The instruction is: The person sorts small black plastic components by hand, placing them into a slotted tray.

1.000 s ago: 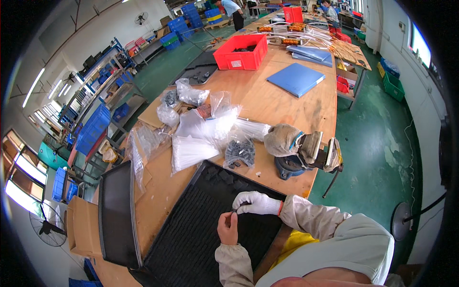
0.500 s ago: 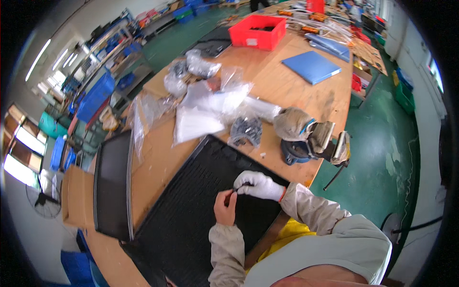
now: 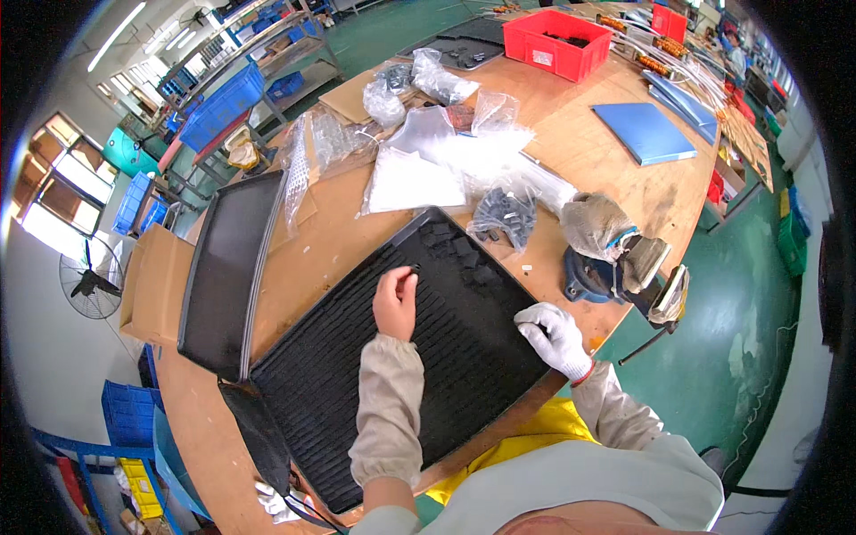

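A large black tray [image 3: 477, 374] lies slantwise on the wooden table before me. Ridged rows of small black pieces [image 3: 343, 357] run across its left part, and loose dark pieces [image 3: 455, 250] gather toward its far corner. Over the upper rows, my bare left hand [image 3: 395, 305] pinches a small black part [image 3: 415, 268] between thumb and fingertips. My right hand [image 3: 555, 341], in a white glove, is at the tray's right edge with fingers curled together; whatever it may hold is hidden.
A bench vise [image 3: 593, 267] with cloth-wrapped jaws stands at the table's right edge. Beyond the tray are a bag of dark parts [image 3: 506, 217] and white plastic bags [image 3: 419, 178]. Farther back sit a red bin [image 3: 553, 55] and blue folder [image 3: 644, 132]. Another black tray [image 3: 218, 276] leans left.
My hands, together over the tray before, have parted. The left has moved up and left with the small black part; the right has shifted to the right edge. The view has also shifted.
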The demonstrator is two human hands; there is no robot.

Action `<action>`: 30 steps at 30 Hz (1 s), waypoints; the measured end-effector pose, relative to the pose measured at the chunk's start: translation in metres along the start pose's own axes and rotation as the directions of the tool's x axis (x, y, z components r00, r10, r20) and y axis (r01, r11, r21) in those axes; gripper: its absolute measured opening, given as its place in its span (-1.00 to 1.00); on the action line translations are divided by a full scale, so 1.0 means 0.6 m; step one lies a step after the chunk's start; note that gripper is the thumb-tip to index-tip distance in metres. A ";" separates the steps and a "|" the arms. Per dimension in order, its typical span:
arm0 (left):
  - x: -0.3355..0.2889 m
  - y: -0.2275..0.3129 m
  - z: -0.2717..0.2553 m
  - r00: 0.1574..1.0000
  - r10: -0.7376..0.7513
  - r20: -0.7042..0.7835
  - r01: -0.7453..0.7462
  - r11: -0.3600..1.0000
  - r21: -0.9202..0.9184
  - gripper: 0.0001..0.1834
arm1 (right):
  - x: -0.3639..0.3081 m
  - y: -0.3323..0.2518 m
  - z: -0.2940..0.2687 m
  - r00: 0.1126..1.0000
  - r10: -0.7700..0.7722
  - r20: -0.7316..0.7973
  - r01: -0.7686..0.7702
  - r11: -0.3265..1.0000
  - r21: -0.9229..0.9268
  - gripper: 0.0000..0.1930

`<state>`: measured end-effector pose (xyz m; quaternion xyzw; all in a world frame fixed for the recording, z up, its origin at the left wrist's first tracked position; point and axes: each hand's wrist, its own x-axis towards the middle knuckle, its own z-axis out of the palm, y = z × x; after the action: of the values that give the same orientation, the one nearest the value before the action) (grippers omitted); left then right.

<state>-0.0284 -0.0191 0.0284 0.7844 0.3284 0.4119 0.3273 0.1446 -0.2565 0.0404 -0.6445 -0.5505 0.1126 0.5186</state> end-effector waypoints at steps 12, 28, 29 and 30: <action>-0.114 0.112 0.066 0.916 0.208 0.343 -0.248 0.966 0.075 -0.88 | -0.010 0.063 0.015 0.815 0.505 -0.285 -0.304 0.790 0.533 -0.83; -0.272 0.167 0.103 0.871 0.235 0.432 -0.368 0.894 0.256 -0.77 | -0.018 0.055 0.008 0.831 0.511 -0.220 -0.310 0.753 0.580 -0.83; -0.273 0.172 0.101 0.873 0.236 0.426 -0.368 0.893 0.260 -0.77 | -0.018 0.056 0.006 0.826 0.522 -0.213 -0.329 0.753 0.570 -0.82; -0.276 0.176 0.099 0.858 0.220 0.463 -0.394 0.861 0.322 -0.72 | -0.019 0.058 0.005 0.830 0.517 -0.210 -0.326 0.755 0.569 -0.82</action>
<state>-0.0253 -0.2238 0.0131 0.9465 0.1978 0.2083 0.1473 0.1589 -0.2590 0.0065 -0.6016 -0.2349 0.2520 0.7207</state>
